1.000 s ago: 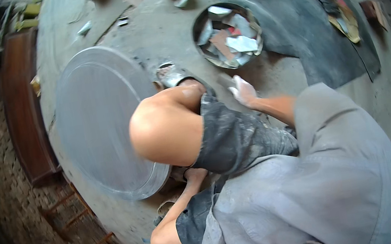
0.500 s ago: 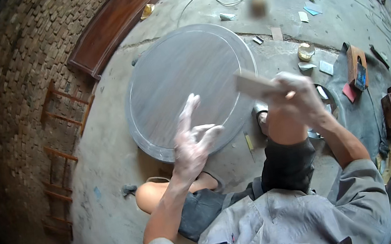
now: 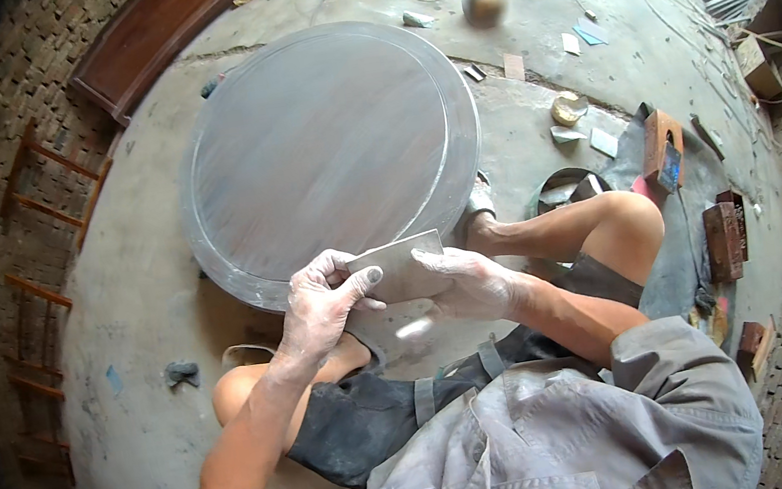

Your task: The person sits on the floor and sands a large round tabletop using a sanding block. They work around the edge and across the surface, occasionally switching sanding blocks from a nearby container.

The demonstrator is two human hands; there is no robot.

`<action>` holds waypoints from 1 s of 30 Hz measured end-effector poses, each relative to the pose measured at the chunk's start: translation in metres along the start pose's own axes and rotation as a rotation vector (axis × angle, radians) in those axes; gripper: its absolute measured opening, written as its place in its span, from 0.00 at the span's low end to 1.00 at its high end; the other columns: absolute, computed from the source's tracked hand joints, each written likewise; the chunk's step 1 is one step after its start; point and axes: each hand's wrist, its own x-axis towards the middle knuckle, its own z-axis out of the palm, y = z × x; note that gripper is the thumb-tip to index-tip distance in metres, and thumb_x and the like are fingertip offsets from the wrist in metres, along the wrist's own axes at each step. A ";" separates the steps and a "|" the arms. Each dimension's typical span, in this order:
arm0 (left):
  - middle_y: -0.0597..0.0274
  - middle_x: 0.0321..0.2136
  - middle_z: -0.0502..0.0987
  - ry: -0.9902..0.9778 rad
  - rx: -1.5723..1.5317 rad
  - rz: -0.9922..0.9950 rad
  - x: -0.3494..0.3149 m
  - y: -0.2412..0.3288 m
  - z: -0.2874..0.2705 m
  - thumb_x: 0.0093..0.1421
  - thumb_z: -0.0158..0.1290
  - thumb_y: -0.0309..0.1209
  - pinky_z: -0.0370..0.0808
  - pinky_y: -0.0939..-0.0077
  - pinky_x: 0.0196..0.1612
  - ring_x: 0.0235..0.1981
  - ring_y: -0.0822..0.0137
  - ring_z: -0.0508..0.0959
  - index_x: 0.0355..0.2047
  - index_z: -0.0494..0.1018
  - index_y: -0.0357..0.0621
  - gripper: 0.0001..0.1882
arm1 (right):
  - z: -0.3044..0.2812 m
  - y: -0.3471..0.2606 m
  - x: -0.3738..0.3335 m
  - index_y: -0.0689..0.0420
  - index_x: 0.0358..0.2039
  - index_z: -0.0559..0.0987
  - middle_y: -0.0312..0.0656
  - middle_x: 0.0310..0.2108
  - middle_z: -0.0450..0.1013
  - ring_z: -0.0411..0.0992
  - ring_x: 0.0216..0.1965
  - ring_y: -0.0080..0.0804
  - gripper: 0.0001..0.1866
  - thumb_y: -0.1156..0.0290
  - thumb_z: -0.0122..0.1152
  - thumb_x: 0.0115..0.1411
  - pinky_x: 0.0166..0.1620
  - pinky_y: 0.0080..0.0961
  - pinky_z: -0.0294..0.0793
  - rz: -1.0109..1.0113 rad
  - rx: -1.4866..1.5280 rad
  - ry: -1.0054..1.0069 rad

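Note:
A small grey rectangular piece of sandpaper (image 3: pixel 399 270) is held between both hands above my lap, close to the near edge of the round tabletop. My left hand (image 3: pixel 317 304) pinches its left end, thumb on top. At the other end, the thumb and fingers of my right hand (image 3: pixel 474 283) grip it. White dust coats both hands. The round tabletop (image 3: pixel 323 159) lies low in front of me, grey and dusty, with a paler ring near its rim and reddish-brown wood showing through.
A long reddish-brown wooden panel (image 3: pixel 148 40) lies by the brick wall at the left, near slatted wooden frames (image 3: pixel 55 163). On the right are a round tub (image 3: pixel 545 191), an open tin (image 3: pixel 569 108), a wooden box (image 3: pixel 661 138) and dark wooden blocks (image 3: pixel 722 240). Cables and paper scraps litter the concrete.
My right hand has brought the sandpaper down and left, toward my lap. My left hand, open before, has closed on its other end. The view has shifted to the right.

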 end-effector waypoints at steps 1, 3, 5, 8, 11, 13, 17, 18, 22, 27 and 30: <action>0.59 0.31 0.81 -0.020 0.045 0.004 0.005 -0.001 -0.004 0.63 0.61 0.24 0.84 0.80 0.34 0.30 0.73 0.81 0.37 0.75 0.36 0.06 | -0.002 0.005 0.004 0.64 0.63 0.66 0.48 0.57 0.71 0.72 0.57 0.39 0.29 0.55 0.54 0.71 0.60 0.38 0.72 -0.033 0.038 0.017; 0.61 0.30 0.81 -0.081 0.170 0.056 0.013 -0.008 -0.011 0.65 0.58 0.27 0.83 0.79 0.37 0.34 0.73 0.81 0.40 0.77 0.35 0.07 | -0.009 -0.007 0.007 0.65 0.63 0.66 0.50 0.60 0.69 0.70 0.61 0.43 0.29 0.59 0.57 0.69 0.65 0.39 0.67 0.004 -0.116 0.146; 0.61 0.32 0.81 -0.036 0.571 0.203 0.031 -0.004 -0.015 0.67 0.56 0.31 0.82 0.76 0.39 0.35 0.73 0.80 0.43 0.77 0.34 0.11 | -0.049 -0.024 -0.006 0.65 0.61 0.69 0.51 0.60 0.70 0.67 0.63 0.44 0.27 0.60 0.57 0.70 0.66 0.39 0.65 -0.115 -0.269 0.318; 0.62 0.37 0.82 0.116 0.830 0.097 0.036 0.006 -0.059 0.69 0.53 0.37 0.79 0.72 0.41 0.38 0.71 0.81 0.47 0.78 0.36 0.16 | -0.089 -0.054 -0.001 0.63 0.65 0.67 0.53 0.63 0.67 0.62 0.67 0.46 0.24 0.69 0.49 0.70 0.69 0.39 0.59 -0.346 -1.259 0.511; 0.59 0.39 0.82 0.150 0.758 0.130 0.050 0.003 -0.093 0.69 0.53 0.38 0.79 0.74 0.41 0.42 0.71 0.81 0.47 0.78 0.36 0.17 | -0.164 -0.093 -0.007 0.63 0.68 0.63 0.58 0.68 0.59 0.57 0.69 0.51 0.34 0.76 0.54 0.59 0.71 0.41 0.56 -0.501 -2.260 0.410; 0.59 0.39 0.82 0.165 0.743 0.116 0.052 0.002 -0.104 0.70 0.52 0.39 0.79 0.72 0.41 0.42 0.70 0.81 0.47 0.78 0.36 0.18 | -0.185 -0.090 -0.005 0.65 0.67 0.62 0.58 0.68 0.59 0.57 0.70 0.51 0.35 0.76 0.54 0.57 0.71 0.42 0.55 -0.435 -2.388 0.423; 0.60 0.38 0.83 0.083 0.771 0.064 0.050 0.004 -0.097 0.70 0.52 0.40 0.79 0.71 0.42 0.42 0.69 0.81 0.47 0.78 0.36 0.18 | -0.209 -0.015 0.013 0.71 0.66 0.61 0.60 0.68 0.58 0.56 0.71 0.52 0.39 0.76 0.55 0.52 0.71 0.49 0.53 -0.423 -2.441 0.546; 0.59 0.37 0.83 0.080 0.793 0.051 0.047 0.005 -0.099 0.70 0.52 0.40 0.79 0.71 0.42 0.41 0.69 0.81 0.47 0.78 0.36 0.18 | -0.177 0.019 0.022 0.70 0.67 0.61 0.61 0.67 0.59 0.56 0.70 0.53 0.39 0.76 0.55 0.52 0.72 0.50 0.52 -0.376 -2.325 0.482; 0.57 0.35 0.83 0.065 0.865 0.014 0.044 0.012 -0.091 0.70 0.52 0.40 0.78 0.72 0.42 0.39 0.69 0.81 0.47 0.78 0.35 0.18 | -0.134 0.071 0.039 0.69 0.67 0.61 0.60 0.69 0.56 0.55 0.71 0.54 0.40 0.74 0.58 0.52 0.73 0.52 0.49 -0.345 -2.241 0.194; 0.56 0.34 0.82 0.077 0.767 0.023 0.042 0.009 -0.089 0.69 0.52 0.39 0.74 0.73 0.42 0.36 0.69 0.80 0.46 0.78 0.35 0.18 | -0.204 -0.057 0.021 0.67 0.64 0.67 0.57 0.66 0.62 0.56 0.70 0.54 0.31 0.64 0.55 0.62 0.71 0.46 0.54 -0.388 -2.560 0.626; 0.56 0.33 0.82 0.073 0.781 0.035 0.043 0.008 -0.088 0.69 0.53 0.38 0.73 0.73 0.42 0.35 0.69 0.79 0.46 0.78 0.35 0.17 | -0.212 -0.013 0.032 0.67 0.64 0.67 0.55 0.62 0.67 0.63 0.65 0.53 0.29 0.62 0.49 0.68 0.68 0.42 0.59 -0.509 -2.539 0.690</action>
